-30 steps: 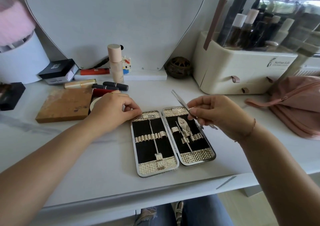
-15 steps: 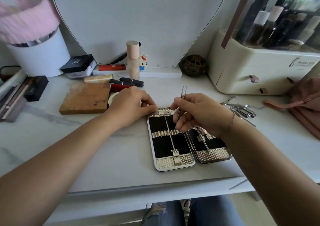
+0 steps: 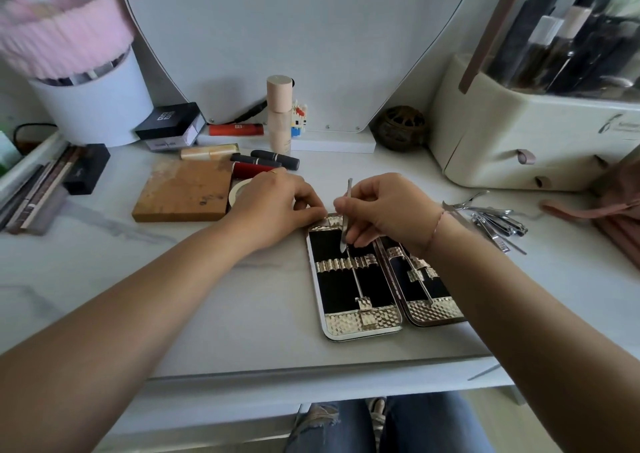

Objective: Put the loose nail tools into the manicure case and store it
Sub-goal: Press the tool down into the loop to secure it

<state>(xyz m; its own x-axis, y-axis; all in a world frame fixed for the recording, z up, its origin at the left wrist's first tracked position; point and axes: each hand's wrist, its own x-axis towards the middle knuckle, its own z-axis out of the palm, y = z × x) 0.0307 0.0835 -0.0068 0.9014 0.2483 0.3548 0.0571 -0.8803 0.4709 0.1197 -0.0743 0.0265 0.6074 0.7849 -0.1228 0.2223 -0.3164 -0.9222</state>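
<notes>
The manicure case [image 3: 360, 328] lies open on the white desk, two black-lined halves with gold bands. A thin tool sits in the left half, a few more in the right half. My right hand [image 3: 388, 210] pinches a slim metal tool [image 3: 346, 217], held nearly upright with its tip down over the left half's upper part. My left hand [image 3: 277, 203] presses curled fingers on the case's top left corner. Loose nail tools [image 3: 495, 220], clippers and scissors among them, lie in a pile to the right of my right wrist.
A wooden block [image 3: 183, 194], lipsticks [image 3: 273, 159] and a foundation bottle [image 3: 278, 113] sit behind my left hand. A cream drawer organizer [image 3: 519, 133] stands at the back right, a pink bag [image 3: 616, 217] at the far right. The desk's front edge [image 3: 311, 369] runs just below the case.
My right hand has carried the slim tool from above the right half to the left half and tipped it upright, point down. The view shifted left.
</notes>
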